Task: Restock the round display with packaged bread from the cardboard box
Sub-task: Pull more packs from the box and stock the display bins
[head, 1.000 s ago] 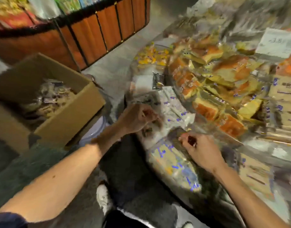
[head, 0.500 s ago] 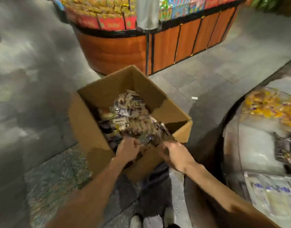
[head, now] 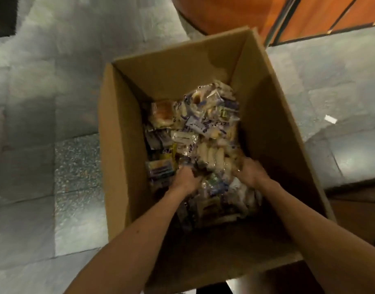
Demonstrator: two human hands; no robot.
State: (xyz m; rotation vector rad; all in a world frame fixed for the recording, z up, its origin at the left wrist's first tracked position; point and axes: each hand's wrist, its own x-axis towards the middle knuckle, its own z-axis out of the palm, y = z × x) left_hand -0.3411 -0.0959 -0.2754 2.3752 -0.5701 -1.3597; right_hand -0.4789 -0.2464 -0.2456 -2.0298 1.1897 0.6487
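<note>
Head view, looking straight down; items listed by size.

1. Grey stone-tiled floor (head: 55,102), one speckled tile just left of the box.
2. Large brown cardboard box (head: 123,145), open at the top and standing on the floor. Its walls are tall and its near end lies in shadow.
3. Orange wood-panelled counter base with dark trim (head: 224,13), curved, at the top edge just beyond the far wall of the box.
4. Two bare forearms, coming in from the bottom edge and reaching down into the box.
5. Heap of clear-wrapped packaged bread (head: 203,128), loose and jumbled on the box bottom. The wrappers carry white labels with blue print.
6. Pack of pale finger-shaped rolls (head: 212,158), in the heap between the two hands.
7. Pack holding a golden-brown bun (head: 162,116), at the far left of the heap, close to the left wall.
8. Left hand (head: 187,179), knuckles up, fingers curled down among the wrappers at the left of the roll pack. It is blurred, and I cannot tell if it grips anything.
9. Right hand (head: 251,172), fingers sunk into the wrappers at the right of the roll pack. Grip likewise unclear.
10. Small white paper scrap (head: 330,119), on the floor to the right, well apart from the box.
</note>
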